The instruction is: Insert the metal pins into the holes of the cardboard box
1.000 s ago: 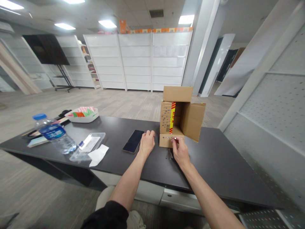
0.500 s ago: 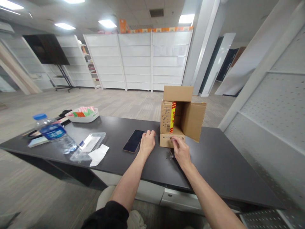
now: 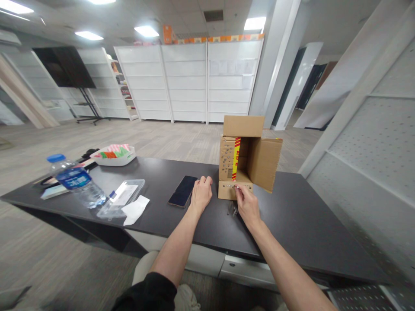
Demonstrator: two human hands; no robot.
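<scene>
My right hand (image 3: 247, 203) pinches a small shiny metal piece (image 3: 237, 187) between thumb and fingertips. It is at the front bottom flap (image 3: 226, 193) of an upright cardboard box (image 3: 227, 151). A row of small holes or metal heads runs along that flap; which they are is too small to tell. Several thin metal pins (image 3: 232, 209), like nails or screws, lie on the table just left of the right hand. My left hand (image 3: 201, 194) rests on the table with curled fingers, beside a dark phone (image 3: 182, 191); nothing shows in it.
The box's side flap (image 3: 266, 166) hangs open to the right. Left on the dark table (image 3: 292, 224) are a water bottle (image 3: 75, 179), a clear plastic case (image 3: 121, 198), a white tissue (image 3: 135, 210) and a white tray (image 3: 113, 161). A perforated panel (image 3: 372, 172) stands at the right.
The right hand stays at the flap, its fingertips shifted only slightly, and a bright bit of the metal piece shows more plainly. The left hand keeps its place.
</scene>
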